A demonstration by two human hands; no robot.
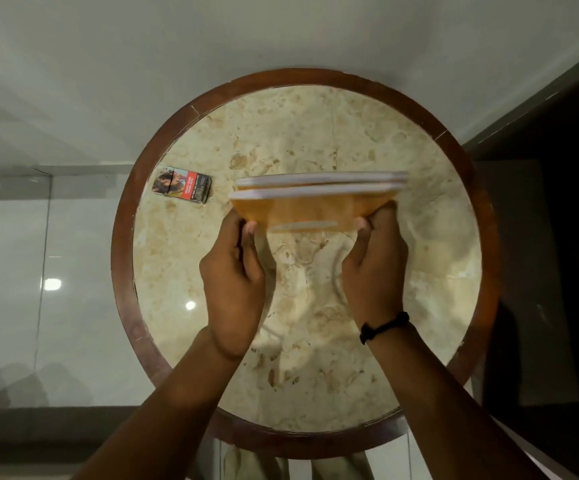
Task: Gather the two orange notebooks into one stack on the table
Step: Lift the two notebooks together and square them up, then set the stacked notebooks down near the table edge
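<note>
Pale floor tiles surround a round marble surface (315,133) with a dark wooden rim. At its left side lies a small pack (181,185), well apart from the work. The left hand (234,271) has its grip clamped on the left edge of the two notebooks (315,202), already together, upright on edge over the middle, probably to square their edges. The right hand (374,268), with a black wristband (383,328), clamps the right edge.

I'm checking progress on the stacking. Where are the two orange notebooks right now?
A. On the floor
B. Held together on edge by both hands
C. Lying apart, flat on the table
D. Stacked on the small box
B: the two orange notebooks stand together on edge above the round marble table, gripped by the left hand and right hand.
</note>
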